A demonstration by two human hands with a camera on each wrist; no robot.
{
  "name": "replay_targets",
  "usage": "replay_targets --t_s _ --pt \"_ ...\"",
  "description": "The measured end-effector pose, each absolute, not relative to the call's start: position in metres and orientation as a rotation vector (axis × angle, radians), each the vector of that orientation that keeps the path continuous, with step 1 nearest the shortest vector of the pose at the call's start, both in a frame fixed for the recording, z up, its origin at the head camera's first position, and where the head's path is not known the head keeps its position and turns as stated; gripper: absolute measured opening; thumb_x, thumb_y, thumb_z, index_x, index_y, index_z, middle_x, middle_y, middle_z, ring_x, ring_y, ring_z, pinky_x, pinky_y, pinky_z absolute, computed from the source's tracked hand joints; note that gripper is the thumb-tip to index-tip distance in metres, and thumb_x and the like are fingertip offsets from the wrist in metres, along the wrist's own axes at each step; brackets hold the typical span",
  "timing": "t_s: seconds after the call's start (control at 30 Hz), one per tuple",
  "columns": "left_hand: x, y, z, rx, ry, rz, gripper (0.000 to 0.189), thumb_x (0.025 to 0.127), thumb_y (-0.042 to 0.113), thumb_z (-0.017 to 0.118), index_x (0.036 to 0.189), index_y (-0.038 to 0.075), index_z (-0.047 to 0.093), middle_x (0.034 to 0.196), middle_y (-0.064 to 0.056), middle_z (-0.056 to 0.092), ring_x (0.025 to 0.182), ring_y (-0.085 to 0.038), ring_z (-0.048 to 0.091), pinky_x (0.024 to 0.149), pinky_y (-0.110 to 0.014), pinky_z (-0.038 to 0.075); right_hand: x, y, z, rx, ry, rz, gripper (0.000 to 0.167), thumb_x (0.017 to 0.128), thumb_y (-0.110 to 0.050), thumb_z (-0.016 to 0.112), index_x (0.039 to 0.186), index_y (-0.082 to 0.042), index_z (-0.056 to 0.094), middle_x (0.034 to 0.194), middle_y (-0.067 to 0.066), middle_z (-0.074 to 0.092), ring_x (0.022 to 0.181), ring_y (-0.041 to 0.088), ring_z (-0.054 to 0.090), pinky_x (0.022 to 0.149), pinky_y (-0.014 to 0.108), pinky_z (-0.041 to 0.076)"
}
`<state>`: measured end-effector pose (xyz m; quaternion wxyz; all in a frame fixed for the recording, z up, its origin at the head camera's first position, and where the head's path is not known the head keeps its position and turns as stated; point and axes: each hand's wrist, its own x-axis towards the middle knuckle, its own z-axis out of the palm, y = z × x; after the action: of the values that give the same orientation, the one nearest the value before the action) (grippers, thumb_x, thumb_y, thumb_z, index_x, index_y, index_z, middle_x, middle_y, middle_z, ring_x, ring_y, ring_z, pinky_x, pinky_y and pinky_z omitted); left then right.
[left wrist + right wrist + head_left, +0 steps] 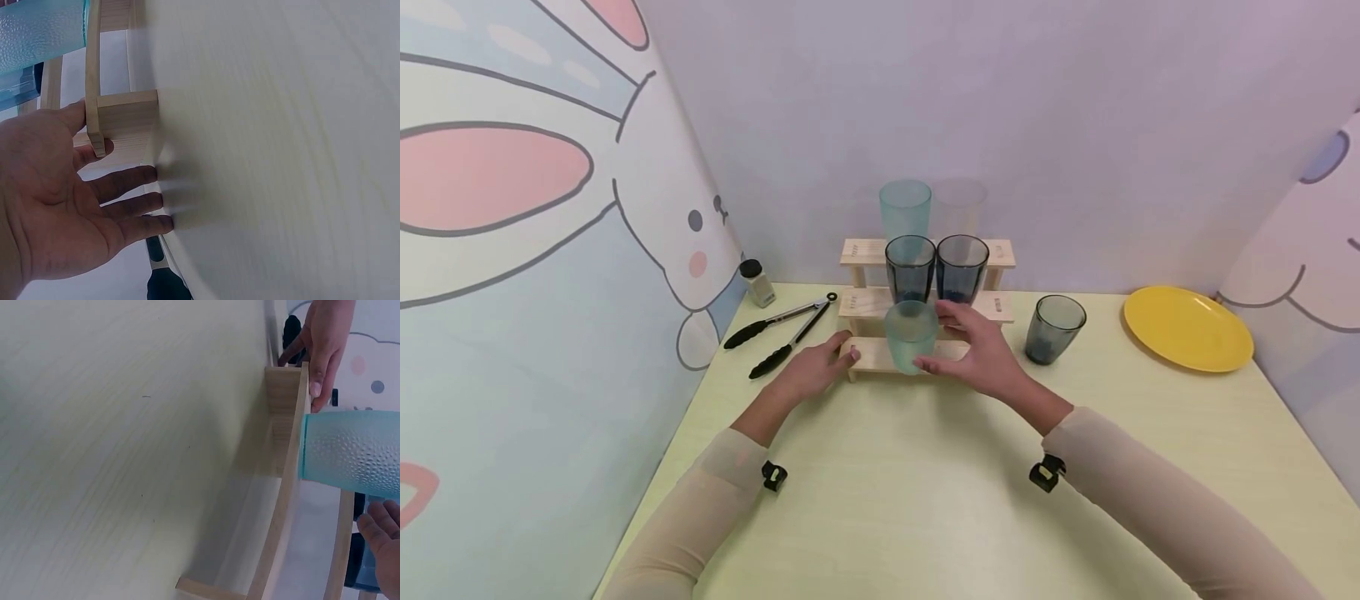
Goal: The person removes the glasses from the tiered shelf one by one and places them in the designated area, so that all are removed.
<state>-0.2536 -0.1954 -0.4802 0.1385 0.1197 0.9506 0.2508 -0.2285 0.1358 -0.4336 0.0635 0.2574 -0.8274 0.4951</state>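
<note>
A three-step wooden rack [872,354] stands against the back wall. My left hand [812,371] pinches the left end of its lowest step between thumb and index finger, the other fingers spread beside it, as the left wrist view shows. On that step a turquoise tumbler [912,337] stands upright. My right hand [983,354] is just to the tumbler's right, thumb and fingers parted around that side; in the right wrist view the fingers [373,532] are apart from its textured wall. Two dark blue-grey glasses, a left one [910,271] and a right one [962,271], occupy the middle step.
On the top step are another turquoise tumbler [905,208] and a clear one [961,204]. Right of the rack stands a grey glass [1055,329], with a yellow plate [1187,329] beyond. Black-tipped tongs [790,333] and a black-capped jar [757,283] lie left.
</note>
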Motion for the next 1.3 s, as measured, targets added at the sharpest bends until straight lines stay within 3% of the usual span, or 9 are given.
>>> replay_targets --t_s 0.27,0.4,0.57,0.77,1.3 --pt "-0.253 -0.195 -0.478 0.334 2.733 0.757 0.077 0.116 0.064 0.043 0.177 0.020 0.029 0.165 -0.025 0.055 0.148 -0.048 0.059 0.119 -0.063 0.048 -0.231 0.119 -0.443 0.647 -2.576 1.414 0.102 0.084 -0.038 0.100 0.165 -0.005 0.048 0.155 0.018 0.062 0.136 0.040 0.070 0.109 0.056 0.060" --pt "-0.252 -0.195 -0.479 0.334 2.736 0.752 0.077 0.115 0.065 0.043 0.177 0.020 0.029 0.165 -0.024 0.055 0.147 -0.047 0.059 0.119 -0.063 0.048 -0.232 0.110 -0.444 0.592 -2.584 1.351 0.100 0.083 -0.041 0.100 0.162 -0.004 0.051 0.157 0.019 0.061 0.138 0.039 0.068 0.106 0.054 0.062" --pt "-0.252 -0.195 -0.478 0.338 2.735 0.747 0.077 0.116 0.064 0.041 0.177 0.020 0.029 0.166 -0.025 0.054 0.148 -0.048 0.058 0.119 -0.064 0.048 -0.234 0.100 -0.446 0.547 -2.552 1.303 0.094 0.081 -0.042 0.101 0.155 -0.004 0.056 0.150 0.018 0.067 0.130 0.037 0.071 0.099 0.052 0.065" --pt "-0.252 -0.195 -0.478 0.345 2.739 0.744 0.076 0.116 0.064 0.041 0.177 0.019 0.029 0.166 -0.025 0.054 0.148 -0.048 0.058 0.119 -0.064 0.048 -0.233 0.094 -0.445 0.490 -2.581 1.257 0.100 0.081 -0.046 0.101 0.157 -0.002 0.054 0.147 0.020 0.068 0.125 0.038 0.075 0.094 0.053 0.066" --pt "-0.253 -0.194 -0.476 0.357 2.738 0.739 0.076 0.117 0.062 0.041 0.177 0.018 0.029 0.162 -0.026 0.058 0.144 -0.048 0.062 0.116 -0.063 0.050 -0.233 0.096 -0.442 0.465 -2.606 1.263 0.094 0.084 -0.046 0.098 0.157 -0.004 0.055 0.147 0.018 0.069 0.126 0.037 0.073 0.094 0.052 0.065"
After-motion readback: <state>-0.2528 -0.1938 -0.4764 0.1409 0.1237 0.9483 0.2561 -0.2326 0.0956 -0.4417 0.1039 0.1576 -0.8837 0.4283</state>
